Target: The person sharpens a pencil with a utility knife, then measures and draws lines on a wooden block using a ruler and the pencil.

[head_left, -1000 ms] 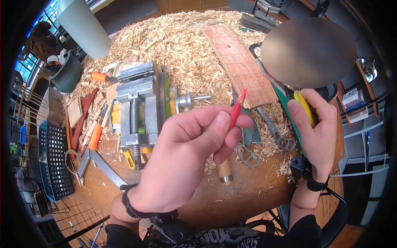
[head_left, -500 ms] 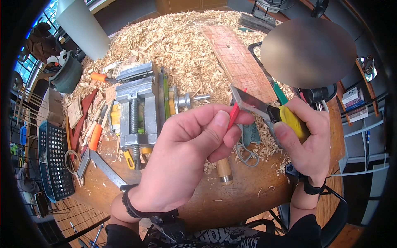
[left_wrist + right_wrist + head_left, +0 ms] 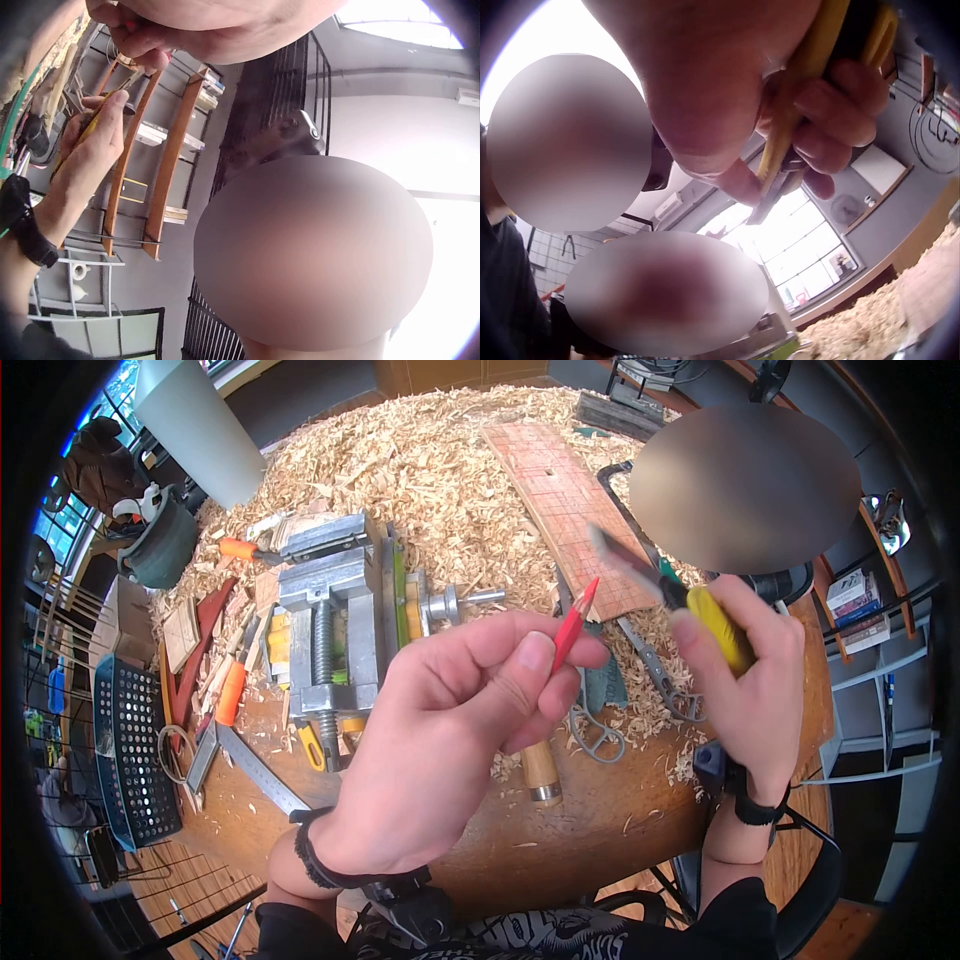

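Observation:
A red pencil is pinched between the thumb and fingers of the left hand, its sharpened tip pointing up. To the right, the right hand grips the yellow handle of a knife; the blade, slightly blurred, points up and left, apart from the pencil. In the right wrist view the right hand has its fingers curled round the yellow handle. The left wrist view shows part of the left hand at the top, with the right hand lower left.
Wood shavings cover the back of the table. A metal vise stands left of centre, a gridded board behind the hands. Scissors, a wooden handle, a metal square and a perforated basket lie around.
The right hand first brought the knife blade left against the pencil, then drew it back up and right, away from the pencil. The left hand has stayed nearly still.

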The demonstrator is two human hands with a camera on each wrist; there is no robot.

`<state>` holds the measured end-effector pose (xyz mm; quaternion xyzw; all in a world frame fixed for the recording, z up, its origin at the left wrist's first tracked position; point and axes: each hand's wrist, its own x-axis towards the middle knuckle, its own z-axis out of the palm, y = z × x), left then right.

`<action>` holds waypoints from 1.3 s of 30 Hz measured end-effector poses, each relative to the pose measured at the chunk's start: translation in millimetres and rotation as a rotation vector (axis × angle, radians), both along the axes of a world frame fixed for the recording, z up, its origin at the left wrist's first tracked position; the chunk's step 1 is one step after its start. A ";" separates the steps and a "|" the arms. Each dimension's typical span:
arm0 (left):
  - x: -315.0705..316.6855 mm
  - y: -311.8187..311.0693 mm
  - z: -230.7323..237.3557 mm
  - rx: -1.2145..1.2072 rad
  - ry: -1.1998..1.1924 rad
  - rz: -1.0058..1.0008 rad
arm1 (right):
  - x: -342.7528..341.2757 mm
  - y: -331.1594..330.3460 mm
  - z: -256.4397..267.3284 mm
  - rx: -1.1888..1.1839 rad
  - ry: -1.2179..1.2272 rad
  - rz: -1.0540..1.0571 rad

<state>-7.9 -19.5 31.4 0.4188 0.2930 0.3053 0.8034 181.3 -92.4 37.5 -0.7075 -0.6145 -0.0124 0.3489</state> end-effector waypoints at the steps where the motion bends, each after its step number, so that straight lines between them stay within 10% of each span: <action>1: -0.8 0.5 -0.1 0.000 0.000 -0.001 | 5.4 1.1 -3.1 0.022 0.018 -0.027; 39: -0.8 1.8 5.4 -0.064 0.025 -0.011 | 0.1 -3.2 1.5 0.005 0.089 0.087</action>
